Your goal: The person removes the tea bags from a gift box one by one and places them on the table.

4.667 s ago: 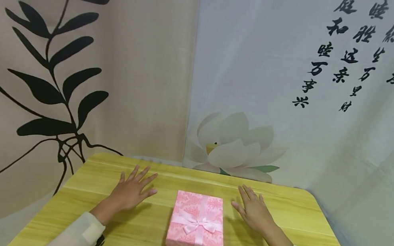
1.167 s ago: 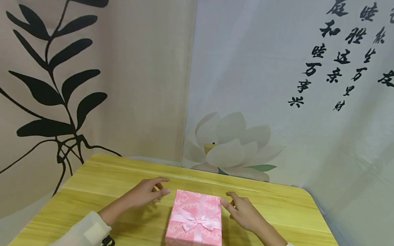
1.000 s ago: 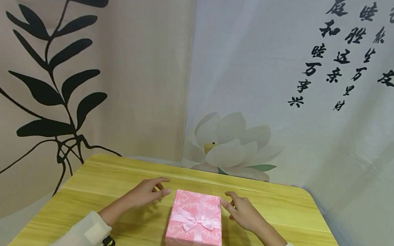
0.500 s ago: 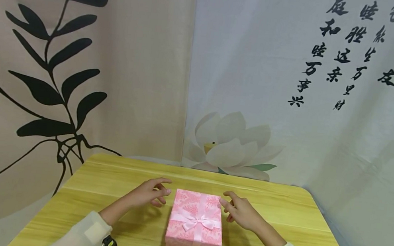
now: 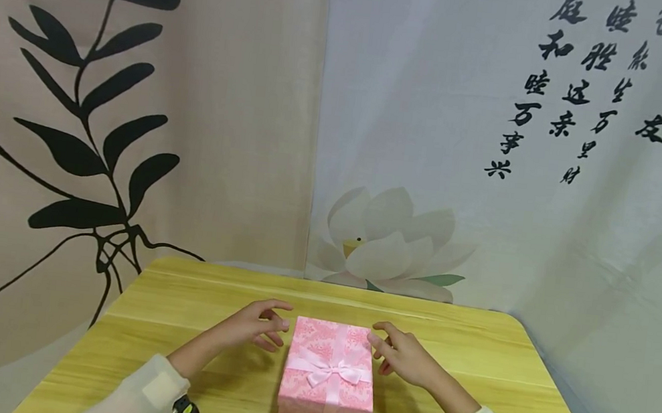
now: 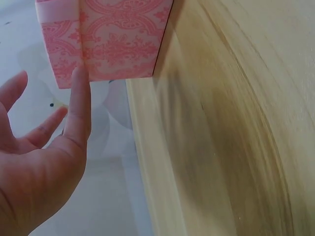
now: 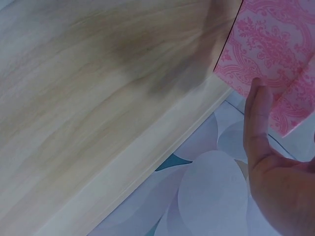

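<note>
A pink patterned gift box [image 5: 316, 343] with a ribbon and a bow [image 5: 330, 376] on its lid stands on the wooden table. To its left, my left hand [image 5: 250, 326] hovers with loosely bent fingers, the thumb near the lid's far left corner. My right hand [image 5: 408, 359] is at the other side, its thumb and fingertips right at the lid's far right corner. In the left wrist view one finger overlaps the box side [image 6: 118, 42]. The right wrist view likewise has a finger overlapping the patterned wall [image 7: 266, 44]. Neither hand grips anything.
The yellow wood-grain table [image 5: 176, 298] ends at a back edge close to a hanging cloth [image 5: 243, 123] printed with leaves, a lotus [image 5: 393, 247] and black characters. Pale sleeves cover both forearms, and a dark wrist device [image 5: 185, 412] shows at the left cuff.
At first the hands were spread wide, fingers splayed, farther from the box. They have since come inward with fingers bent, creeping slightly closer over the last second. The box stays in place.
</note>
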### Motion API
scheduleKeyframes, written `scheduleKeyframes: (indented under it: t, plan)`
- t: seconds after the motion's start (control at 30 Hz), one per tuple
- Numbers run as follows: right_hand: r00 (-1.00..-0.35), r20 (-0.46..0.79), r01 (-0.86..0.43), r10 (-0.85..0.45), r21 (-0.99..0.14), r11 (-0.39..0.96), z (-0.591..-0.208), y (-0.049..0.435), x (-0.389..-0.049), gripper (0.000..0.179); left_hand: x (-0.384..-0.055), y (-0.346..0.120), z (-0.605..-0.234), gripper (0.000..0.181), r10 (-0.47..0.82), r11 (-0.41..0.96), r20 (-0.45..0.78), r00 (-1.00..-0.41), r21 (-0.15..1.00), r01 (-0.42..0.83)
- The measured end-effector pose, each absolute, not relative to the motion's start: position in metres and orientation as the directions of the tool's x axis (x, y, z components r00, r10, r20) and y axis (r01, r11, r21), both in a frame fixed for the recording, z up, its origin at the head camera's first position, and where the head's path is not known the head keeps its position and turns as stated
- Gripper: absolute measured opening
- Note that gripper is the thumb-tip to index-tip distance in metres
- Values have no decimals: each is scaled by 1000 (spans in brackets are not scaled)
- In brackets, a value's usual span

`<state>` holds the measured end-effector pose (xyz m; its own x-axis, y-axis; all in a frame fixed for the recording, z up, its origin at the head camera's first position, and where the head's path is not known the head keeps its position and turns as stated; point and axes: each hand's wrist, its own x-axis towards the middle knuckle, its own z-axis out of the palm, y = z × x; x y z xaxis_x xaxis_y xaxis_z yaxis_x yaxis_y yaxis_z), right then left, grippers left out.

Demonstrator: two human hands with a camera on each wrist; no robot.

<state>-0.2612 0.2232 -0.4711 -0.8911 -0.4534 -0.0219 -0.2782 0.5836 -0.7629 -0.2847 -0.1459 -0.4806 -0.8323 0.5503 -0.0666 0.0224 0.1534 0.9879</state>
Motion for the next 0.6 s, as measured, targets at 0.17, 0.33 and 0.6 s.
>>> scheduleKeyframes:
  t: [0.17, 0.33, 0.6]
  plan:
    - [-888, -32, -258, -458, -790, 556, -470, 223, -261, 63, -286, -143, -483, 58, 548, 128, -92, -831, 991, -26]
    - [-885, -45, -231, -464, -823, 520, -469, 224, -260, 64, -285, -141, -482, 61, 546, 100, -97, -832, 994, -51]
    - [-880, -66, -204, -470, -842, 500, -468, 221, -257, 60, -280, -138, -481, 66, 549, 70, -119, -827, 993, -97]
